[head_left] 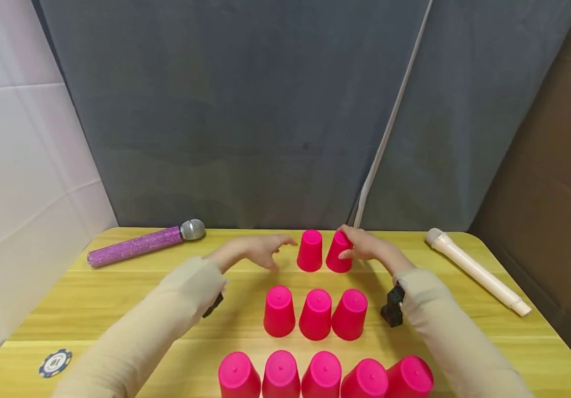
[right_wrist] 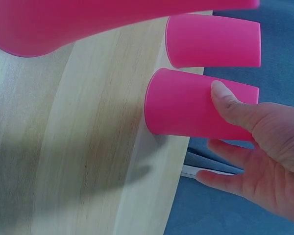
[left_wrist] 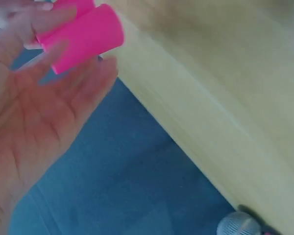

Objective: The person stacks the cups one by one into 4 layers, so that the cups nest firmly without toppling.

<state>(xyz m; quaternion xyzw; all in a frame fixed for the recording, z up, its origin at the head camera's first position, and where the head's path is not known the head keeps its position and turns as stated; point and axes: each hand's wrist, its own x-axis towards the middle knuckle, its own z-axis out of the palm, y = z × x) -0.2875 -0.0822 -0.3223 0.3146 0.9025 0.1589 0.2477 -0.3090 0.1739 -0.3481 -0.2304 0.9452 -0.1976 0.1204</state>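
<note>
Two upside-down pink cups stand side by side near the table's back edge. My right hand grips the right back cup, thumb on its near side in the right wrist view. Beside the left back cup, my left hand is held out with fingers spread, a gap between them in the head view. In front of this pair stands a row of three pink cups, with a middle cup. Nearest me is a row of several more, one of them a front cup cut by the frame's lower edge.
A purple microphone with a silver head lies at the back left. On the right lies a white microphone. A poker chip is near the left front. Behind the table hangs a dark curtain.
</note>
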